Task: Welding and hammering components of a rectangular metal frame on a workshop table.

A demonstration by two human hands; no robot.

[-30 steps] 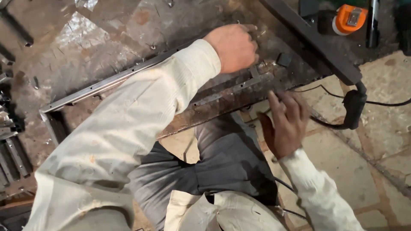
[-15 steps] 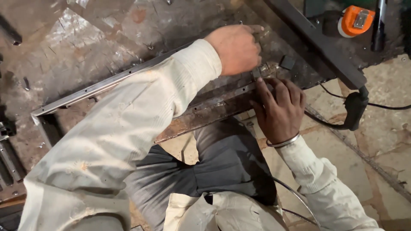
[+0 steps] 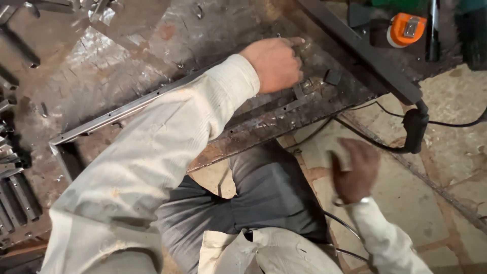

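Metal workshop, rusty steel plate (image 3: 127, 76), scrap strips (image 3: 15, 193), welding cable (image 3: 375, 144)

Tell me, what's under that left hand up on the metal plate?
The left hand rests on a rusty steel plate, beside small metal strips. Whatever lies beneath the palm is hidden.

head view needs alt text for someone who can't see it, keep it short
Seen from above, a person in a pale long-sleeved shirt rests the left hand on a rusty metal plate beside a long steel strip. The right hand hangs over the stone floor near a black cable. An orange and black power tool lies at the top right.
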